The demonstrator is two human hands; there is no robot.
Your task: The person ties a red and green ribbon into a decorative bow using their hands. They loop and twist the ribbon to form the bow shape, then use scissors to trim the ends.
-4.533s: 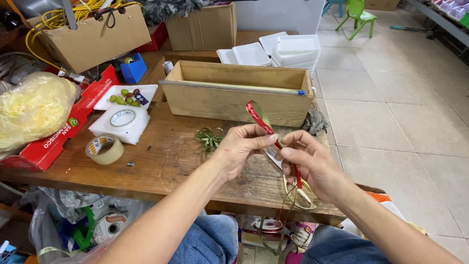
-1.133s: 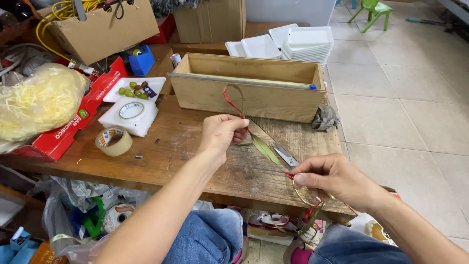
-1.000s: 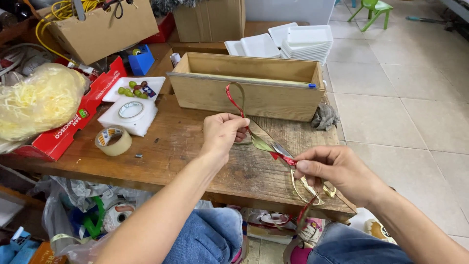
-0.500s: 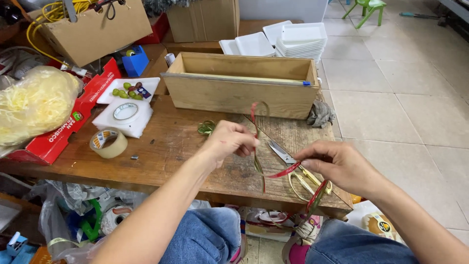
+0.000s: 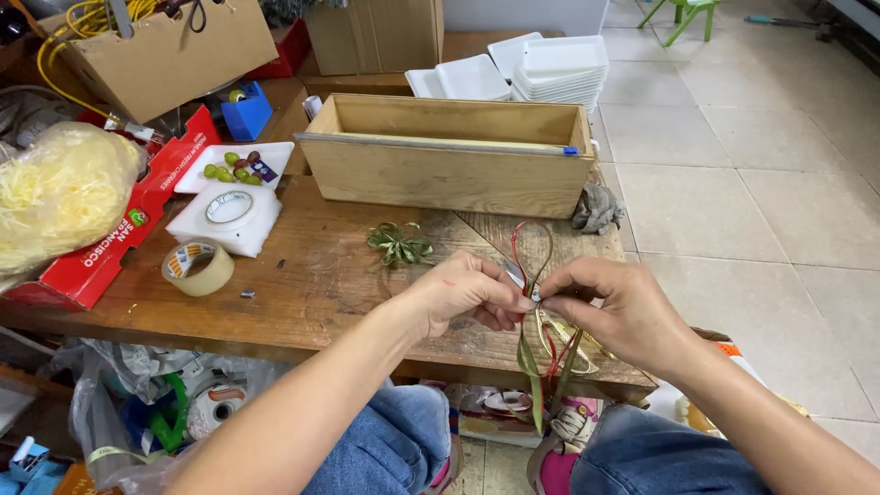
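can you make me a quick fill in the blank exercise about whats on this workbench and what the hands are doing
1. Both hands, left hand and right hand, pinch a looped ______ and green ribbon.
2. The finished green bow lies in front of the long ______ box.
3. The roll of tape sits on the ______ side of the table.

Missing words: red; wooden; left

- Even, soft daylight fills the scene; the pale floor tiles point(image 5: 733, 183) at upper right are brightest.
- Shadows on the wooden worktop point(image 5: 302, 284) are faint and diffuse.
- Focus is sharp mid-frame; wide-angle lens bends lines toward the edges.
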